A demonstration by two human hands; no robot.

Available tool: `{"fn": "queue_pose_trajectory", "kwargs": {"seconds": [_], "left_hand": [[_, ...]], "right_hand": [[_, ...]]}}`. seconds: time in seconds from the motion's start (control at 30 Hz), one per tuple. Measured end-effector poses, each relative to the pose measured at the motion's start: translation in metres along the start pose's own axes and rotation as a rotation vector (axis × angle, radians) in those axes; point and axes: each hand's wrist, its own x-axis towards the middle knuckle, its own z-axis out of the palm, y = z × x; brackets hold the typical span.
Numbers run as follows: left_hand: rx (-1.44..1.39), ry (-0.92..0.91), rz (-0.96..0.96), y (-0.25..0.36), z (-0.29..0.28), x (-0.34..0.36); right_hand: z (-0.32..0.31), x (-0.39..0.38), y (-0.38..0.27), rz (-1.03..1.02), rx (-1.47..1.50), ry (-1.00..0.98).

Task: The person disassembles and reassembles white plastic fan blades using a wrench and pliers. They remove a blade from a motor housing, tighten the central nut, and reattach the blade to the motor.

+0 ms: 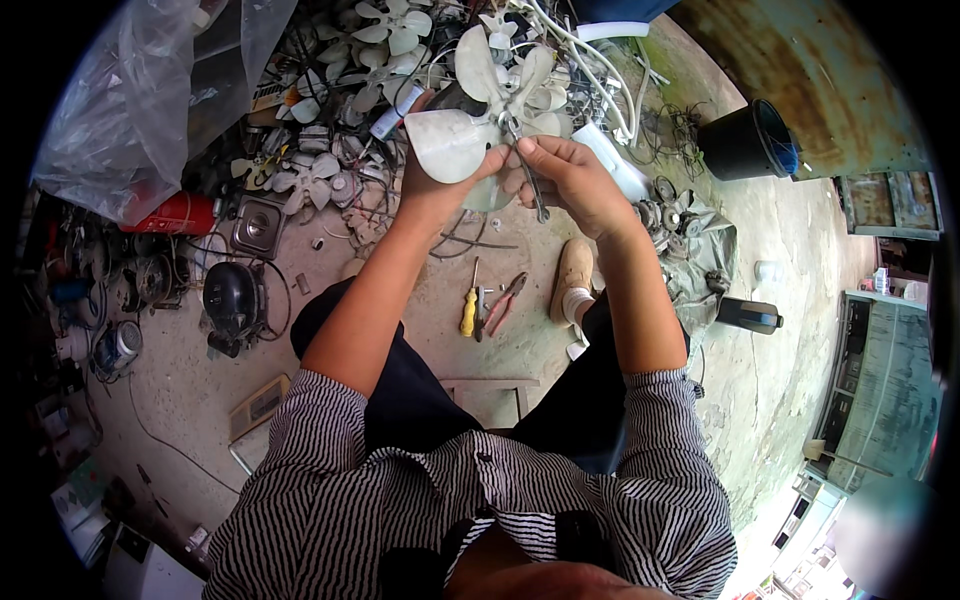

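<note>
A pale white fan blade [442, 146] with several broad petals is up in front of me, just over a heap of scrap parts. My left hand [437, 190] is wrapped round it from the left, with most of the fingers hidden behind a petal. From the right, my right hand [578, 178] pinches a metal wrench [537, 192] between thumb and fingers. The wrench's upper end sits at the fan's hub; its lower end sticks out below the fingers. On the ground between my feet lie a yellow-handled screwdriver [469, 312] and red-handled pliers [508, 304].
Old fan blades [393, 25] and motors [312, 183] pile up ahead. A black compressor [234, 300] stands at left, below a clear plastic sheet [118, 120] and red cylinder [172, 214]. At right are a black bucket [742, 142] and a dark bottle [748, 315].
</note>
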Motion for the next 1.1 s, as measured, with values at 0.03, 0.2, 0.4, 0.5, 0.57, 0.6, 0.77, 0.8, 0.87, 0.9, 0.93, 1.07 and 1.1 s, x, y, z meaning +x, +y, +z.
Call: {"fn": "queue_pose_trajectory", "kwargs": {"seconds": [0.03, 0.2, 0.4, 0.5, 0.57, 0.6, 0.77, 0.8, 0.87, 0.9, 0.93, 1.07, 1.1], "left_hand": [[0.020, -0.005, -0.001, 0.000, 0.000, 0.000], [0.167, -0.081, 0.020, 0.004, -0.003, 0.002], [0.351, -0.171, 0.003, 0.013, -0.008, 0.000], [0.329, -0.175, -0.013, 0.007, -0.011, 0.000], [0.212, -0.162, -0.110, 0.013, -0.004, 0.000], [0.154, -0.154, -0.159, 0.015, -0.003, 0.000], [-0.012, -0.075, -0.287, 0.013, -0.001, 0.000], [-0.042, -0.070, -0.314, 0.018, 0.000, 0.000], [-0.043, -0.069, -0.355, 0.023, -0.002, -0.001], [-0.045, -0.069, -0.376, 0.025, -0.003, -0.001], [-0.052, -0.076, -0.375, 0.024, -0.003, -0.002], [-0.113, -0.113, -0.397, 0.025, -0.002, -0.001], [-0.137, -0.124, -0.408, 0.025, -0.002, 0.000]], "right_hand": [[-0.004, 0.001, 0.001, -0.005, -0.024, -0.002], [-0.026, 0.002, 0.002, -0.048, -0.206, 0.002], [-0.034, -0.007, 0.000, -0.314, -0.773, 0.208], [-0.022, -0.019, -0.018, -0.392, -1.087, 0.328], [-0.017, -0.023, -0.026, -0.288, -1.051, 0.336], [-0.020, -0.020, -0.021, -0.263, -0.894, 0.282], [-0.016, -0.012, -0.013, -0.099, -0.356, 0.118], [-0.015, -0.010, -0.012, -0.078, -0.318, 0.099], [-0.013, -0.006, -0.008, -0.039, -0.239, 0.054], [-0.012, -0.004, -0.007, -0.046, -0.221, 0.039], [-0.011, -0.003, -0.005, -0.052, -0.203, 0.025], [-0.007, 0.000, 0.000, -0.095, -0.126, -0.010], [-0.006, 0.000, 0.001, -0.092, -0.109, -0.008]]}}
